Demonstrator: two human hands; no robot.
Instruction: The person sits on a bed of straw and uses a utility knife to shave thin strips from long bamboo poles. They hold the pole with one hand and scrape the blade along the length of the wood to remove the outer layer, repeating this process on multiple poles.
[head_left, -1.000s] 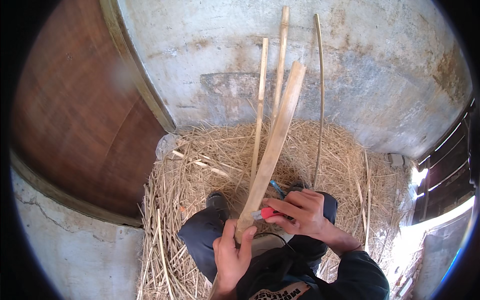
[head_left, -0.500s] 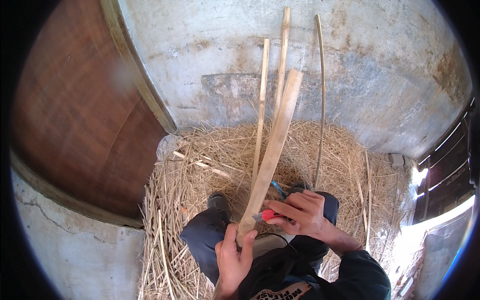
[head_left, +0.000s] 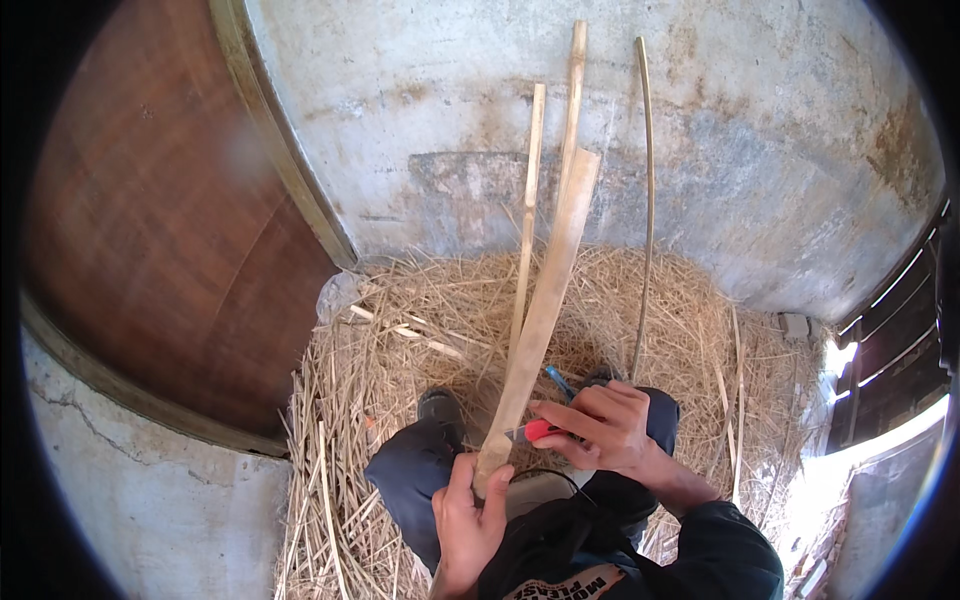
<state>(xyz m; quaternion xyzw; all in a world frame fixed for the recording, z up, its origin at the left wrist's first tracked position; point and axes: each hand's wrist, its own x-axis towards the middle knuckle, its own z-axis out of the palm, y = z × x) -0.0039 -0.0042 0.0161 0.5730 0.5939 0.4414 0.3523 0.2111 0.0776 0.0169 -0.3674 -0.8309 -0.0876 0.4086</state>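
Note:
My left hand (head_left: 468, 522) is closed around the near end of a broad, pale bamboo strip (head_left: 543, 305). From there the strip slants up and slightly right, over the straw toward the wall. In my right hand (head_left: 612, 428) is a knife (head_left: 542, 430) with a red and black handle, its fingers wrapped round the grip. The knife's short metal blade meets the strip's right edge just above my left hand. Part of the handle is hidden by my fingers. A blue object (head_left: 559, 380), too small to name, lies between my feet.
Straw (head_left: 590, 290) covers the floor around my legs. Two narrow bamboo poles (head_left: 530, 190) (head_left: 574, 90) and a thin cane (head_left: 647, 180) lean on the stained concrete wall (head_left: 430, 110). A brown panel (head_left: 180, 220) in a wooden frame stands left, dark slats (head_left: 895, 320) right.
The bamboo strip's far end has dipped and twisted slightly, showing more of its side. The whole view has shifted a little. Both hands keep their grips, with the blade at nearly the same spot.

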